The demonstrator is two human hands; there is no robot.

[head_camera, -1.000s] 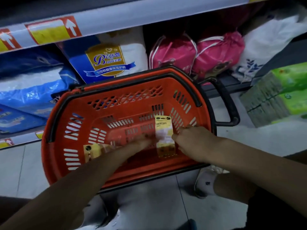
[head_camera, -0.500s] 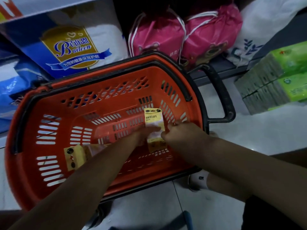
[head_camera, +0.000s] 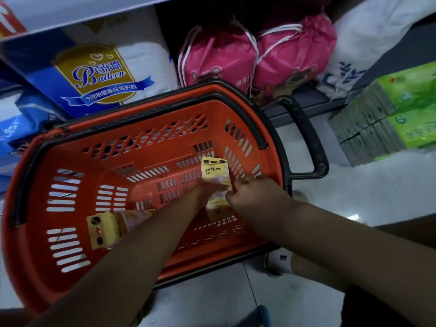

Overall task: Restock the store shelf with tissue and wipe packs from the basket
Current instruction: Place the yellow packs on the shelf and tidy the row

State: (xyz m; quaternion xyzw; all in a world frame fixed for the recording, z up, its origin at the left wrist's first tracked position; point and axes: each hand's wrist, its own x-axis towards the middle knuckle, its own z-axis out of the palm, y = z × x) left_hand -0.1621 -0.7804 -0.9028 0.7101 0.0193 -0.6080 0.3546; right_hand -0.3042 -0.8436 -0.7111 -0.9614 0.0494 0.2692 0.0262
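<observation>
Right grip (head_camera: pixel 256 193) is curled, and the right edge of a yellow wipe pack (head_camera: pixel 214 171) is pinched by its fingers (head_camera: pixel 238 185). Left grip (head_camera: pixel 199 193) is laid against the left side of the same pack, but its fingers are blurred, so it cannot be told if the pack is held or only touched. The pack is found low inside the orange basket (head_camera: pixel 30 256), near the right wall, with its printed end turned toward the shelf (head_camera: pixel 304 97). A second yellow pack (head_camera: pixel 106 228) is seen lying in the basket to the left, partly hidden by the left arm. The basket is set on the pale floor (head_camera: pixel 354 190) just in front of the shelf, and its black handle (head_camera: pixel 315 142) is stuck out to the right. A blue and white pack (head_camera: pixel 99 74) and pink bags (head_camera: pixel 295 50) are stood on the shelf behind it. Green tissue packs (head_camera: pixel 405 109) are stacked at the right.
</observation>
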